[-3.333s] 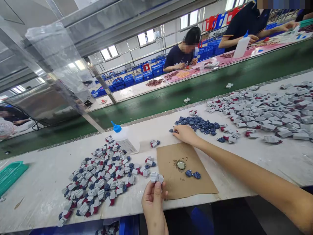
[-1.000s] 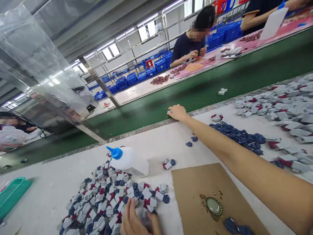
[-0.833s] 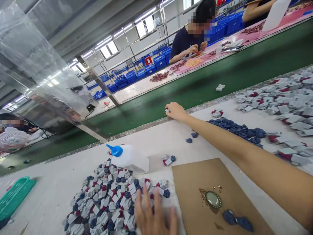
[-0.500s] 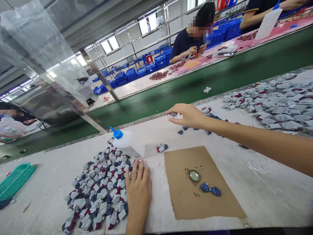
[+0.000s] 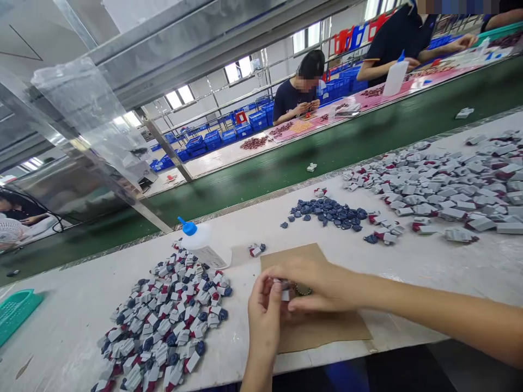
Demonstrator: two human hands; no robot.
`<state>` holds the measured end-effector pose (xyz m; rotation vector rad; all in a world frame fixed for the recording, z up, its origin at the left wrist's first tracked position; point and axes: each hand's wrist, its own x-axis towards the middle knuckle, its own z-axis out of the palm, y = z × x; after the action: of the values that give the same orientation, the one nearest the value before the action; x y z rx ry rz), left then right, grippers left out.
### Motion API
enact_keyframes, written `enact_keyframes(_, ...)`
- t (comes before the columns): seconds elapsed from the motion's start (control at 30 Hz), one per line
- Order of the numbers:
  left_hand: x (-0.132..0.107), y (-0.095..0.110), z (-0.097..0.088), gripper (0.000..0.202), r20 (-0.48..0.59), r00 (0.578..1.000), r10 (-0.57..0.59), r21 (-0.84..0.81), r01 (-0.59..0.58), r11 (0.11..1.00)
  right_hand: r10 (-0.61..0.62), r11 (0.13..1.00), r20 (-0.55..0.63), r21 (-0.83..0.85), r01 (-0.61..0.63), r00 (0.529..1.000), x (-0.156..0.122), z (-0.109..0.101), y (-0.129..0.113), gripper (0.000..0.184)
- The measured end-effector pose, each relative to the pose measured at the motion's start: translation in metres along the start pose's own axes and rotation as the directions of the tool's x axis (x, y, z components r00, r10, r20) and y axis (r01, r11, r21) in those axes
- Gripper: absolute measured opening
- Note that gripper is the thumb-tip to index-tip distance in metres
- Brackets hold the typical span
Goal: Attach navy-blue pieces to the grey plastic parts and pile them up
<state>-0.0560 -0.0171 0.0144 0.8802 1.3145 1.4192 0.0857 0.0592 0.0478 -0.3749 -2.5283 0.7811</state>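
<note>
White worktable (image 5: 388, 267) runs the full width, with a green conveyor belt (image 5: 261, 177) behind it; two stray pieces (image 5: 311, 167) sit on the belt, well apart. Biggest heap is the grey-white parts (image 5: 445, 185) at far right. Next is the mixed white/red/blue pile (image 5: 171, 321) at left, then the dark blue bits (image 5: 327, 209) near the table's back edge. A brown cardboard sheet (image 5: 327, 329) lies at the front edge, under both hands. Containers: the glue bottle (image 5: 206, 247) with blue nozzle lies on its side, touching the top of the left pile; body is translucent white, fill level can't tell. Only a corner of the green basket (image 5: 14, 310) shows at far left, contents not visible. Blue bins (image 5: 212, 139) are stacked far back, contents too small to tell. A second white bottle (image 5: 395, 76) stands upright across the belt beside a co-worker's arm. Left hand (image 5: 265, 313) and right hand (image 5: 316, 283) meet over the cardboard, both closed in a pinch on one small white-and-dark piece (image 5: 284, 293), held just above the sheet. A round metal cap (image 5: 303, 291) on the cardboard is mostly hidden by the right hand. One loose assembled piece (image 5: 257, 250) lies between the bottle and the cardboard.
</note>
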Motion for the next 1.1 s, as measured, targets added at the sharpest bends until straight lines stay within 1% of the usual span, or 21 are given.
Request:
enact_keyframes(0.03,0.001,-0.002,0.0,0.036,-0.043,0.997,-0.07,-0.095,0.066,0.993,0.069,0.994,-0.034,-0.087,-0.072,0.997,0.003,-0.001,0.011,0.044)
enact_keyframes(0.07,0.002,-0.003,-0.002,0.036,-0.083,0.988,-0.133,-0.182,0.116,0.976,0.178,0.963,-0.096,-0.186,-0.193,0.979,0.008,-0.004,0.025,0.043)
enact_keyframes(0.1,0.002,-0.004,-0.005,0.035,-0.106,0.978,-0.178,-0.255,0.147,0.956,0.295,0.901,-0.177,-0.275,-0.335,0.939,0.014,-0.007,0.041,0.04)
enact_keyframes(0.13,0.001,-0.005,-0.009,0.033,-0.127,0.971,-0.202,-0.314,0.153,0.937,0.403,0.812,-0.259,-0.342,-0.473,0.878,0.02,-0.011,0.058,0.038)
enact_keyframes(0.17,-0.001,-0.005,-0.013,0.032,-0.151,0.965,-0.215,-0.36,0.149,0.921,0.477,0.735,-0.304,-0.376,-0.565,0.824,0.026,-0.013,0.075,0.037)
enact_keyframes(0.2,-0.003,-0.005,-0.016,0.03,-0.17,0.959,-0.228,-0.393,0.146,0.908,0.526,0.685,-0.313,-0.396,-0.612,0.791,0.033,-0.014,0.089,0.034)
enact_keyframes(0.23,-0.006,-0.004,-0.019,0.029,-0.187,0.953,-0.24,-0.417,0.144,0.897,0.553,0.664,-0.298,-0.407,-0.627,0.778,0.039,-0.013,0.102,0.031)
enact_keyframes(0.27,-0.008,-0.004,-0.021,0.027,-0.2,0.948,-0.249,-0.434,0.142,0.89,0.563,0.664,-0.277,-0.41,-0.625,0.779,0.044,-0.011,0.111,0.027)
enact_keyframes(0.3,-0.01,-0.004,-0.023,0.025,-0.21,0.944,-0.254,-0.444,0.139,0.885,0.569,0.665,-0.26,-0.413,-0.623,0.78,0.048,-0.008,0.118,0.023)
enact_keyframes(0.37,-0.012,-0.005,-0.027,0.021,-0.222,0.944,-0.246,-0.443,0.127,0.887,0.568,0.675,-0.239,-0.413,-0.612,0.788,0.052,-0.001,0.122,0.018)
enact_keyframes(0.43,-0.012,-0.008,-0.031,0.022,-0.226,0.946,-0.23,-0.438,0.112,0.892,0.551,0.702,-0.217,-0.401,-0.588,0.806,0.051,0.004,0.117,0.017)
enact_keyframes(0.53,-0.011,-0.014,-0.035,0.027,-0.238,0.942,-0.236,-0.439,0.113,0.891,0.525,0.753,-0.17,-0.363,-0.548,0.834,0.043,0.006,0.103,0.018)
enact_keyframes(0.63,-0.013,-0.021,-0.037,0.026,-0.229,0.943,-0.241,-0.431,0.124,0.894,0.521,0.774,-0.129,-0.346,-0.531,0.844,0.033,0.006,0.092,0.015)
enact_keyframes(0.67,-0.014,-0.022,-0.037,0.025,-0.225,0.946,-0.233,-0.43,0.118,0.895,0.528,0.766,-0.131,-0.353,-0.537,0.839,0.03,0.006,0.091,0.014)
enact_keyframes(0.73,-0.015,-0.025,-0.039,0.024,-0.223,0.951,-0.213,-0.435,0.099,0.895,0.554,0.726,-0.169,-0.38,-0.573,0.815,0.027,0.004,0.091,0.015)
enact_keyframes(0.8,-0.016,-0.026,-0.041,0.023,-0.218,0.955,-0.201,-0.442,0.087,0.893,0.581,0.675,-0.221,-0.406,-0.615,0.783,0.026,0.002,0.093,0.024)
enact_keyframes(0.87,-0.017,-0.026,-0.042,0.021,-0.209,0.958,-0.196,-0.443,0.086,0.892,0.593,0.651,-0.231,-0.426,-0.628,0.771,0.028,0.0,0.096,0.028)
enact_keyframes(1.0,-0.018,-0.025,-0.043,0.022,-0.209,0.961,-0.182,-0.434,0.076,0.897,0.567,0.69,-0.142,-0.457,-0.562,0.811,0.03,0.001,0.099,0.025)
enact_keyframes(1.1,-0.018,-0.027,-0.042,0.022,-0.195,0.967,-0.164,-0.433,0.065,0.899,0.542,0.717,-0.112,-0.454,-0.528,0.833,0.031,0.004,0.099,0.019)
